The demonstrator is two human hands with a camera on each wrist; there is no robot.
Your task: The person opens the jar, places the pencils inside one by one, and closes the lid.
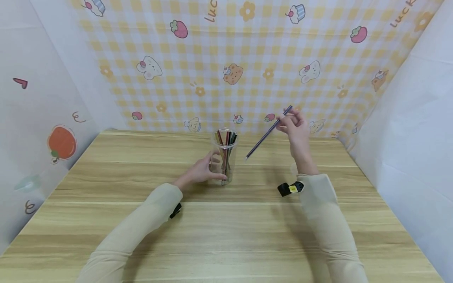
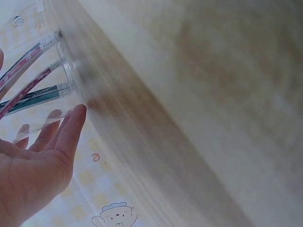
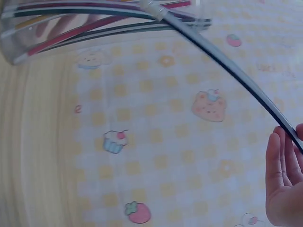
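Near the back of the table stands a clear plastic cup [image 1: 232, 163], upright, with several pencils [image 1: 226, 138] leaning inside it. My left hand [image 1: 202, 169] holds the cup from its left side, thumb across the near face and fingers behind. Close up in the left wrist view, the hand [image 2: 42, 172] lies around the see-through wall. Right of the cup, my right hand [image 1: 296, 127] pinches a dark pencil [image 1: 267, 134] near its upper end. That pencil slants down left, its pale lower end beside the cup; in the right wrist view the pencil [image 3: 227, 64] overlaps the cup.
The wood-grain table [image 1: 226, 239] runs back to a yellow checked cloth [image 1: 198, 78] printed with cartoon figures. White sheets [image 1: 414, 118] hang at both sides. A black strap [image 1: 290, 189] is at my right wrist.
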